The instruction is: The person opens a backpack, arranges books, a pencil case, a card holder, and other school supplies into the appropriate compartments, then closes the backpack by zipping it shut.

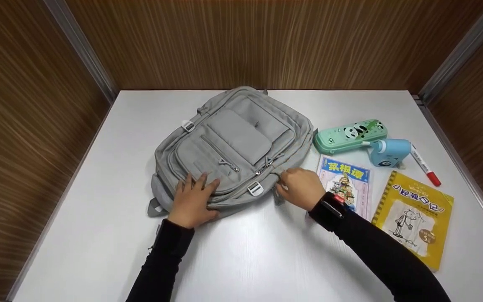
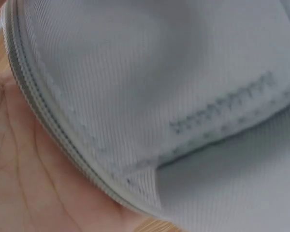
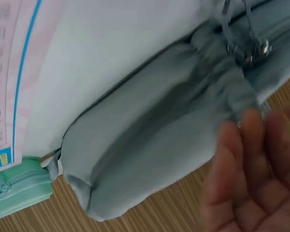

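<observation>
We can't tell if R hand (image 1: 302, 188) is clamped, tips blurry; L hand (image 1: 193, 201) spread on bag (image 1: 241, 136), long axis near-left to far-right.

The backpack (image 1: 238, 136) is plain grey, the case (image 1: 350, 136) panda-printed mint green.

High downward head view, close wrist views

I'm seeing the grey bag (image 2: 111, 72) filling most of the left wrist feed, its zip (image 2: 43, 118) curving beside the palm of the left hand (image 2: 31, 166), and dark stitching (image 2: 222, 104) running just above a slanting seam (image 2: 217, 142).
</observation>
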Demonstrator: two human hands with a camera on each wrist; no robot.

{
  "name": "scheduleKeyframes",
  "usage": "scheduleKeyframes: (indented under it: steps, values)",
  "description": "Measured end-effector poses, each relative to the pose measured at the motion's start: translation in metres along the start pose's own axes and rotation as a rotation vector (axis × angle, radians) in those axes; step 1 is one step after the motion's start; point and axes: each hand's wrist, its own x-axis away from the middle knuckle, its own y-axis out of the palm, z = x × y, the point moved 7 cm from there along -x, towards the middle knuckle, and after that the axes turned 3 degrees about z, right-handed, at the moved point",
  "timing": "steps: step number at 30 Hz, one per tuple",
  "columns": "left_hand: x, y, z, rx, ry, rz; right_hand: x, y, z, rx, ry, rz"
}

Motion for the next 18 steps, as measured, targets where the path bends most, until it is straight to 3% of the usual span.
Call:
scheduleKeyframes:
  steps: [3, 7, 12, 18]
  values:
    - [0.001, -0.001, -0.002, 0.004, 0.006, -0.024, 0.007, 0.015, -0.001, 0.062, 0.016, -0.154]
    - [0.000, -0.001, -0.007, -0.010, 0.006, -0.089, 0.012, 0.028, -0.004, 0.100, 0.023, -0.260]
    - [-0.002, 0.003, -0.014, 0.007, 0.021, -0.145, 0.012, 0.032, -0.010, 0.082, 0.019, -0.277]
    - [-0.002, 0.009, -0.021, 0.022, 0.026, -0.121, 0.016, 0.031, -0.006, 0.053, 0.034, -0.270]
